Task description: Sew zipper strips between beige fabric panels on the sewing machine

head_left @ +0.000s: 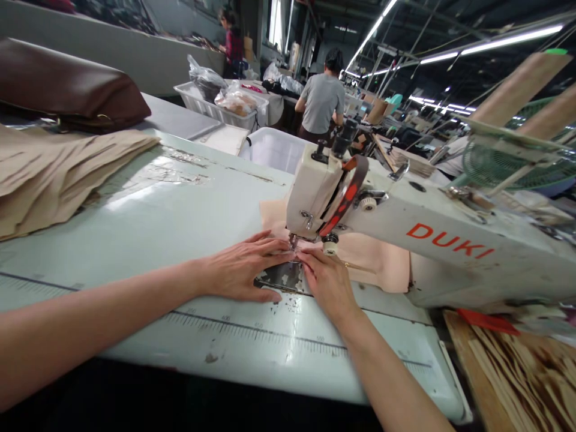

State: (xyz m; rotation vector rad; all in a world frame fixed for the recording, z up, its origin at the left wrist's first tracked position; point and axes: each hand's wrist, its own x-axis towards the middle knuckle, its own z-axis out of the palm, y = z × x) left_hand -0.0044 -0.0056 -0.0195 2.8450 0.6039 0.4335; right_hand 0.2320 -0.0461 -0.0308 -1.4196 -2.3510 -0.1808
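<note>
A white sewing machine (432, 234) with red lettering stands across the right half of the table. Under its needle and presser foot (293, 241) lies a pale peach piece of fabric (378, 258), which spreads behind and to the right of the needle. My left hand (245, 267) rests flat with fingers stretched toward the presser foot, thumb apart on the tabletop. My right hand (326, 279) is just right of the foot, its fingertips pressed together at the fabric's near edge. The machine head hides part of the fabric.
A stack of beige fabric pieces (67, 174) and a dark brown bag (72, 90) lie at the left. Behind the table (135, 252) stands a white plastic bin (274, 150). Thread cones (517, 90) rise at the right, above beige strips (526, 372). Two people are farther back.
</note>
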